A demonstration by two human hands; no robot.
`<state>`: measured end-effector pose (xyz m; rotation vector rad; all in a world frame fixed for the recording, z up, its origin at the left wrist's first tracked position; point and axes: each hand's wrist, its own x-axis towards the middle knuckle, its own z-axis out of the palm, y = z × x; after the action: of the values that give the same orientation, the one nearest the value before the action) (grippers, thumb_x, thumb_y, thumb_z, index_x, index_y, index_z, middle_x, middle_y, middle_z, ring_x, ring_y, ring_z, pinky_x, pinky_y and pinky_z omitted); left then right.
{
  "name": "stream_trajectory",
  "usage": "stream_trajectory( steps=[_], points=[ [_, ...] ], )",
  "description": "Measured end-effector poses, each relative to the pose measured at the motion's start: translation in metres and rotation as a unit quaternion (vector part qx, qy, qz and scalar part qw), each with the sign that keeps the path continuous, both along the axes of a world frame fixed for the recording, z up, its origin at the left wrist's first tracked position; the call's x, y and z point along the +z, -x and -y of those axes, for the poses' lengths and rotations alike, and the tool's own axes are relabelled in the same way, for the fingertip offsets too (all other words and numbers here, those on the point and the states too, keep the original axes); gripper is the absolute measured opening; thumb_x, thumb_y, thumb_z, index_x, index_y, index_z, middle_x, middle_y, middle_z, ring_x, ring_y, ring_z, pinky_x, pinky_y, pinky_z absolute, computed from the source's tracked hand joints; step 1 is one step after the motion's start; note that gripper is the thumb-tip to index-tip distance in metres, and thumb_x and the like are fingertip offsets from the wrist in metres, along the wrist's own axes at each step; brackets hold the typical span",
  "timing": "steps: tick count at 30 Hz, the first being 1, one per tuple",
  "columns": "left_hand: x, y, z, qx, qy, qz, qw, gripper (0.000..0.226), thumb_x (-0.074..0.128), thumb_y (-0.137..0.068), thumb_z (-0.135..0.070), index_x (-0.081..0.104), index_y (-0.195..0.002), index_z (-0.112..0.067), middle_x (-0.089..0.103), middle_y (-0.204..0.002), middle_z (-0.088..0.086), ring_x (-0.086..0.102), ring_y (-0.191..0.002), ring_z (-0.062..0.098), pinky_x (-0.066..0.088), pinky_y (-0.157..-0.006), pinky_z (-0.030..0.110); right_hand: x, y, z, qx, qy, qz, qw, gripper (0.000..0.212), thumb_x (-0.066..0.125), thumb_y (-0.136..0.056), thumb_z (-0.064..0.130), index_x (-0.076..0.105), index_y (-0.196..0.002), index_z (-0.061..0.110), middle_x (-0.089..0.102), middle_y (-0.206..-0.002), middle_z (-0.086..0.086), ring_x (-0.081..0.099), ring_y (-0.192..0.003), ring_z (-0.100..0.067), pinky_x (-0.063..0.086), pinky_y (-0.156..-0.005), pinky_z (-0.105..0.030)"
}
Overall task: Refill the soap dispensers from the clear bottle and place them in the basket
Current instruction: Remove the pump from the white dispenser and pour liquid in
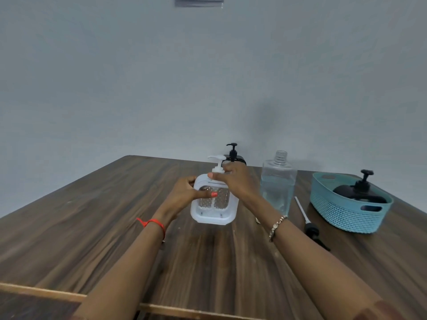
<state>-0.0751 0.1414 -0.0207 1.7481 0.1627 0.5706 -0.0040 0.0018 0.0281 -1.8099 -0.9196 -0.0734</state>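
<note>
Left of centre in the frame, left hand wrapped around the side of the white dispenser, grip clamped on its body, thumb across the front panel. Just above it, right hand closed on the collar at the base of the white pump, probably twisting; a loose left-hand hold would likely let the body spin or tip on the surface and slop whatever is inside. Directly behind, partly hidden, a black dispenser, close enough to be knocked by a swinging elbow or wrist. Right of centre, the clear bottle, uncapped, partly full, just beside the right forearm; a careless pull back could topple it and spill soap. Lower right of that, a loose black pump with its tube lying flat, liable to roll or be swept off. Far right, the teal basket already holding another black dispenser, well apart from the hands.
</note>
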Motion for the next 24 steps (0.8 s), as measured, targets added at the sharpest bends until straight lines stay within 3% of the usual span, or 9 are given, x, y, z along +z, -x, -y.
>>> stream_trajectory(
  steps=[3,6,8,11,12,14,16,20,24],
  points=[
    [-0.004,0.014,0.009,-0.034,0.023,0.014,0.999,0.040,0.083,-0.061,-0.009,0.068,-0.098,-0.010,0.073,-0.092,0.007,0.069,-0.083,0.022,0.057,-0.074,0.030,0.001,0.011,0.012,0.024,-0.007,0.012,1.000,0.024,0.076,-0.074,0.019,0.073,-0.082,-0.004,0.069,-0.082,-0.021,0.050,-0.055,-0.012,0.032,-0.042,-0.004],
    [-0.007,0.024,0.010,-0.064,0.057,0.028,0.996,0.049,0.083,-0.048,-0.017,0.069,-0.095,-0.014,0.074,-0.088,0.004,0.069,-0.082,0.019,0.057,-0.071,0.028,0.003,0.017,0.020,0.102,-0.011,-0.037,0.994,0.016,0.076,-0.073,0.011,0.074,-0.088,0.005,0.069,-0.073,0.001,0.059,-0.054,0.002,0.044,-0.052,-0.007],
    [-0.006,0.029,0.008,-0.071,0.060,0.024,0.995,0.055,0.083,-0.046,-0.018,0.068,-0.098,-0.014,0.074,-0.091,0.004,0.069,-0.084,0.020,0.057,-0.073,0.031,0.005,0.013,0.026,0.162,0.019,-0.061,0.985,0.018,0.071,-0.076,0.007,0.072,-0.094,0.008,0.069,-0.083,0.004,0.063,-0.066,0.001,0.049,-0.066,-0.014],
    [-0.004,0.032,0.010,-0.064,0.052,0.011,0.997,0.055,0.085,-0.046,-0.019,0.069,-0.098,-0.014,0.073,-0.095,0.008,0.068,-0.089,0.026,0.056,-0.081,0.038,0.010,0.007,0.032,0.213,0.055,-0.118,0.968,0.032,0.062,-0.083,0.003,0.062,-0.115,0.000,0.066,-0.110,-0.008,0.062,-0.092,-0.011,0.048,-0.091,-0.027],
    [-0.004,0.031,0.012,-0.054,0.056,0.013,0.997,0.052,0.087,-0.047,-0.018,0.069,-0.096,-0.014,0.073,-0.095,0.008,0.068,-0.089,0.027,0.056,-0.082,0.040,0.011,0.008,0.032,0.205,0.050,-0.134,0.968,0.035,0.061,-0.084,0.004,0.060,-0.118,0.000,0.063,-0.115,-0.009,0.061,-0.093,-0.011,0.049,-0.090,-0.022],
    [-0.003,0.029,0.016,-0.027,0.069,0.026,0.997,0.045,0.087,-0.052,-0.012,0.069,-0.093,-0.015,0.073,-0.092,0.008,0.069,-0.087,0.027,0.056,-0.080,0.040,0.012,0.018,0.030,0.147,0.037,-0.113,0.982,0.037,0.067,-0.082,0.011,0.060,-0.118,0.004,0.063,-0.105,-0.003,0.058,-0.080,-0.003,0.049,-0.067,-0.007],
    [-0.003,0.025,0.021,-0.005,0.077,0.039,0.996,0.036,0.082,-0.061,-0.007,0.068,-0.094,-0.015,0.073,-0.090,0.006,0.069,-0.083,0.025,0.057,-0.073,0.035,0.008,0.025,0.025,0.061,0.038,-0.043,0.996,0.036,0.074,-0.076,0.025,0.064,-0.108,0.012,0.059,-0.086,0.008,0.053,-0.068,0.003,0.045,-0.054,-0.009],
    [-0.004,0.021,0.023,0.019,0.078,0.042,0.996,0.038,0.079,-0.065,-0.005,0.066,-0.100,-0.013,0.071,-0.093,0.006,0.069,-0.080,0.020,0.056,-0.065,0.026,-0.005,0.029,0.017,-0.033,-0.034,0.003,0.999,0.021,0.076,-0.073,0.033,0.066,-0.079,0.015,0.056,-0.066,0.009,0.053,-0.059,-0.005,0.042,-0.054,-0.016],
    [-0.007,0.020,0.019,0.021,0.084,0.031,0.996,0.046,0.080,-0.064,-0.006,0.064,-0.107,-0.009,0.071,-0.099,0.010,0.068,-0.089,0.026,0.057,-0.078,0.036,-0.003,0.022,0.018,0.007,-0.007,-0.026,1.000,0.024,0.068,-0.082,0.028,0.070,-0.096,0.009,0.064,-0.083,-0.002,0.057,-0.066,-0.008,0.047,-0.064,-0.021]
  ],
)
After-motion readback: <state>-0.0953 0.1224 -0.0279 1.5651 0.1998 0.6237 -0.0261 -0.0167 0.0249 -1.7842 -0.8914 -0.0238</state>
